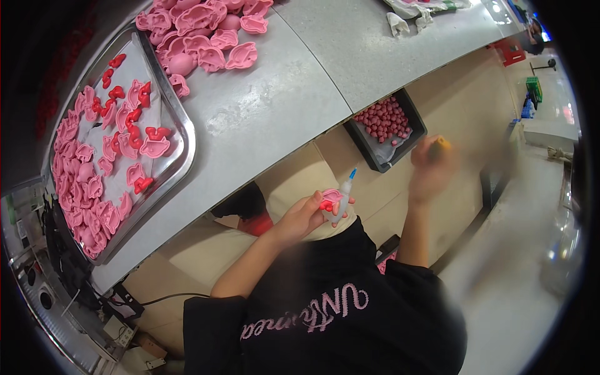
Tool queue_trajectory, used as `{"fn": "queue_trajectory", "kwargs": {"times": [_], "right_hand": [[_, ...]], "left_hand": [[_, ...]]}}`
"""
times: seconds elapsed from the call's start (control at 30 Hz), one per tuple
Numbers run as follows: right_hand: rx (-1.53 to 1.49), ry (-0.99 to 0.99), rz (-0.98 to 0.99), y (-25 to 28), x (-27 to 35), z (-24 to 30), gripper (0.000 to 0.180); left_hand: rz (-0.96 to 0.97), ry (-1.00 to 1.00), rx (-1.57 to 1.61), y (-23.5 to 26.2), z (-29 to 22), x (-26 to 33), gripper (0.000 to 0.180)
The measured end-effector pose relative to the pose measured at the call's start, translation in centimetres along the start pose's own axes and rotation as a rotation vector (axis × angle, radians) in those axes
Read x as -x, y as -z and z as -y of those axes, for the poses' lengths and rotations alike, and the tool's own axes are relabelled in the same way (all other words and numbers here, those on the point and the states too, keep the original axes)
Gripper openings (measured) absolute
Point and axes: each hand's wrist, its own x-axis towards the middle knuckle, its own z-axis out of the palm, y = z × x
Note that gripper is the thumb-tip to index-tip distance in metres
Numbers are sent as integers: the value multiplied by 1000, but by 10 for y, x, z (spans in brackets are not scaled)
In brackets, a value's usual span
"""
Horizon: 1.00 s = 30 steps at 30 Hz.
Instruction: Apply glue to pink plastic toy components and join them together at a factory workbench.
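Observation:
Above my lap, my left hand (301,217) is closed around a small pink moulded shell (332,196) with a red bow-shaped part (326,205) against it. The same hand also holds a translucent squeeze bottle (338,210) with a blue needle tip, which points up and away. To the right, my right hand (432,170) is raised and smeared by motion. Its fingers are wrapped round something with a yellow-orange end (443,142) and a dark part, perhaps a tool handle; its exact kind is too blurred to make out.
On the grey table (250,112) at left, a metal tray (187,134) carries many pink shells and red bows. More pink shells (209,57) are heaped beyond it. A dark bin (375,161) of small pink-red pieces stands beside the table edge. A pale surface (519,300) lies at right.

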Motion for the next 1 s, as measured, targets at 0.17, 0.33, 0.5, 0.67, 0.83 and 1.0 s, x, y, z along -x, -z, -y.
{"fn": "queue_trajectory", "kwargs": {"times": [0.17, 0.33, 0.5, 0.67, 0.83, 1.0], "right_hand": [[463, 361, 87, -13, -17, 26, 48], [844, 790, 403, -69, -49, 45, 22], [1157, 860, 632, -95, -69, 42, 35], [785, 814, 310, -75, -24, 37, 27], [569, 63, 407, -9, 72, -2, 27], [132, -507, 584, -6, 98, -20, 32]], "left_hand": [[-7, 2, -10, -4, -1, -1, 55], [-50, -24, 60, -7, -3, -1, 46], [14, -46, 46, -4, 1, -2, 46], [-13, -69, -6, -2, 3, 3, 48], [5, -84, 8, -7, 9, -3, 53], [-9, -57, 57, -1, 15, 3, 48]]}}
